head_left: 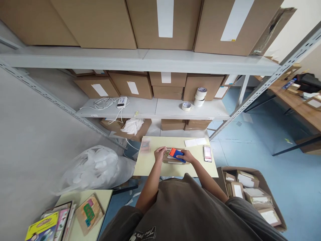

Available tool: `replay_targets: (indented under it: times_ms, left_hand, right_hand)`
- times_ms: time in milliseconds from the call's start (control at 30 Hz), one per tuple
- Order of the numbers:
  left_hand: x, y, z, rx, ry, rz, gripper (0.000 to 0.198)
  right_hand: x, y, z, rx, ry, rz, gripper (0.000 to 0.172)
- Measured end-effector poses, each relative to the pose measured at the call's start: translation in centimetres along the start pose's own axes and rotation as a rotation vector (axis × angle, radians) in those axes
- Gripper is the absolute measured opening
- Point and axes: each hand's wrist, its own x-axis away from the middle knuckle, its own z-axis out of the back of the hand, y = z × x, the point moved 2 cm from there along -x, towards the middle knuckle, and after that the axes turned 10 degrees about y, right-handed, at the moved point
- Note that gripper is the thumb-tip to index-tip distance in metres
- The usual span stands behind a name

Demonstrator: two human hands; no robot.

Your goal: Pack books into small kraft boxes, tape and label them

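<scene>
On the pale yellow table (150, 165) lies a small brown cardboard box (170, 159). My right hand (187, 156) is closed on a blue and orange tape dispenser (177, 154) that rests on top of the box. My left hand (159, 154) presses on the box's left end, fingers curled over its edge.
On the table lie white paper (195, 142), a phone (207, 153) and a blurred small packet (145, 146). Shelves behind hold cardboard boxes, tape rolls (200, 96) and a power strip (121, 102). A carton of packed parcels (250, 190) stands at right, a white plastic bag (95, 167) at left.
</scene>
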Motion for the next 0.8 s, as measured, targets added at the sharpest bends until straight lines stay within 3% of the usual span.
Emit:
replay_targets:
  times_ms: [267, 433, 533, 800]
  left_hand:
    - [-0.8, -1.1, 1.6, -0.03, 0.156, 0.05, 0.04]
    - [-2.5, -1.3, 4.8, 0.05, 0.318, 0.08, 0.031]
    - [-3.4, -1.8, 6.3, 0.045, 0.35, 0.082, 0.029]
    - [-5.1, -3.9, 5.7, -0.09, 0.325, 0.12, 0.024]
  right_hand:
    - [-0.6, -1.2, 0.9, 0.043, -0.031, 0.016, 0.047]
    - [-0.1, 0.9, 3.2, 0.155, -0.056, -0.04, 0.049]
    - [-0.1, 2.6, 4.7, 0.246, -0.053, -0.108, 0.048]
    - [-2.2, 3.5, 4.4, 0.3, -0.08, -0.165, 0.046]
